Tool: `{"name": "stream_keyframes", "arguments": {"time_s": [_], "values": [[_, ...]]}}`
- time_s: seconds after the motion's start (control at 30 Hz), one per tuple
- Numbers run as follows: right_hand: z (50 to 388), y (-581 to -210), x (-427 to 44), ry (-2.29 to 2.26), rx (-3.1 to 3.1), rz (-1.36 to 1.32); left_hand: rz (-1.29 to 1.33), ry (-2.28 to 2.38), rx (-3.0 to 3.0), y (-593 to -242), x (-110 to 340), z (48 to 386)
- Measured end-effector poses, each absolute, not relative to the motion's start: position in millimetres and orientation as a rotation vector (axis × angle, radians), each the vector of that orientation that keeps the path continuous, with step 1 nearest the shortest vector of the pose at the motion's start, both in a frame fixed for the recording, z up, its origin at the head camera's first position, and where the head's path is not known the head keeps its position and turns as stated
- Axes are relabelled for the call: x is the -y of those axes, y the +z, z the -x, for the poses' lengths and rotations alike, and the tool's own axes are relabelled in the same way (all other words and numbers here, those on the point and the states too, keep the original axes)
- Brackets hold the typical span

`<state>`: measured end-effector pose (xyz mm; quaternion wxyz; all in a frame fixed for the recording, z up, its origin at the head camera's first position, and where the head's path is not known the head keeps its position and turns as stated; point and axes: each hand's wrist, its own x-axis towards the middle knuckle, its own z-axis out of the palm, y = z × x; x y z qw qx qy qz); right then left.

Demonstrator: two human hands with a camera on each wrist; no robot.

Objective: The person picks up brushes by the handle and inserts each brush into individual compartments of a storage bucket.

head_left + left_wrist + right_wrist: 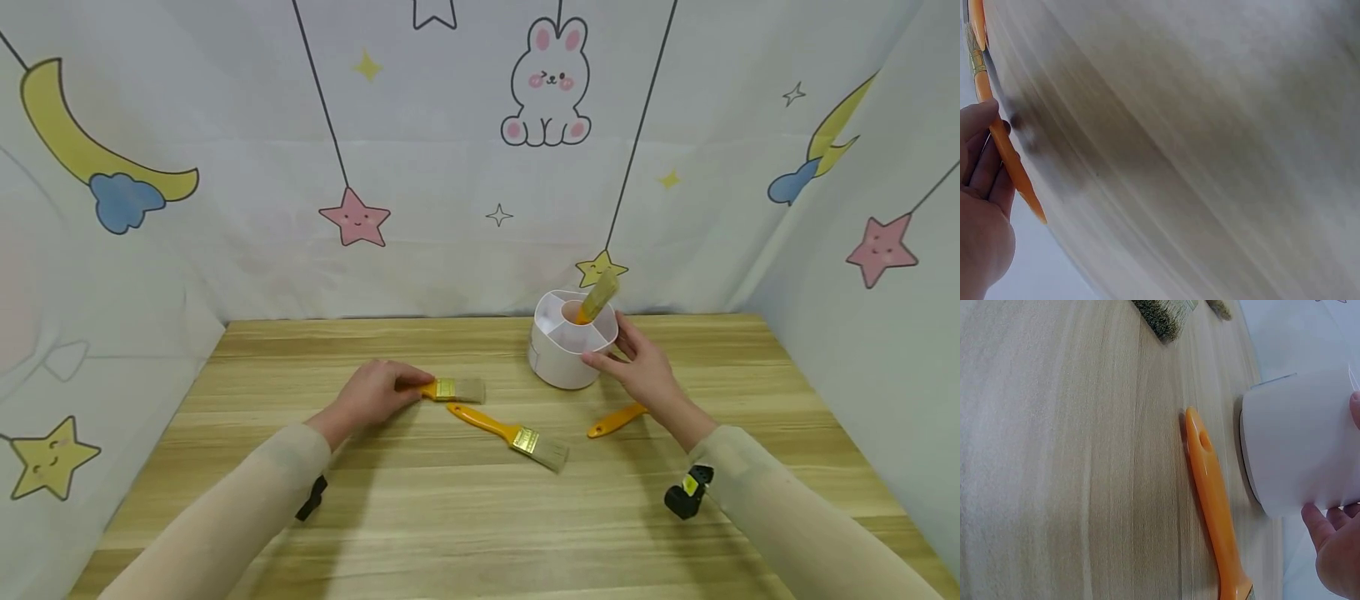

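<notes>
My left hand (371, 393) pinches the orange handle of a flat paintbrush (459, 390) between thumb and fingers, its pale bristles facing right. In the left wrist view, the thumb and fingers lie either side of that handle (1015, 165). My right hand (643, 368) holds the right side of a round white divided holder (566, 364), with the thumb at the front and the fingers behind. One paintbrush (600, 296) leans in the holder's middle compartment, bristles up. The right wrist view shows my fingertips against the holder's white wall (1304, 444).
Another orange paintbrush (482, 419) lies between the hands, bristles toward the lower right. A further brush handle (615, 420) shows under my right wrist; its bristle end is hidden in the head view. Behind the wooden table (480, 533) hangs a printed white cloth (450, 133).
</notes>
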<state>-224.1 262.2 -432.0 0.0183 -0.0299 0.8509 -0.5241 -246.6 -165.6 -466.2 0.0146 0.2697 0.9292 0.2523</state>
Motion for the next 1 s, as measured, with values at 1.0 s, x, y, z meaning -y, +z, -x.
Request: {"name": "stream_keyframes", "arguments": {"time_s": [1.0], "values": [[226.1, -438.7, -262.2, -1.664, -2.653, 0.100, -0.556, 1.424, -2.677, -393.2, 105.2, 256.2]]}}
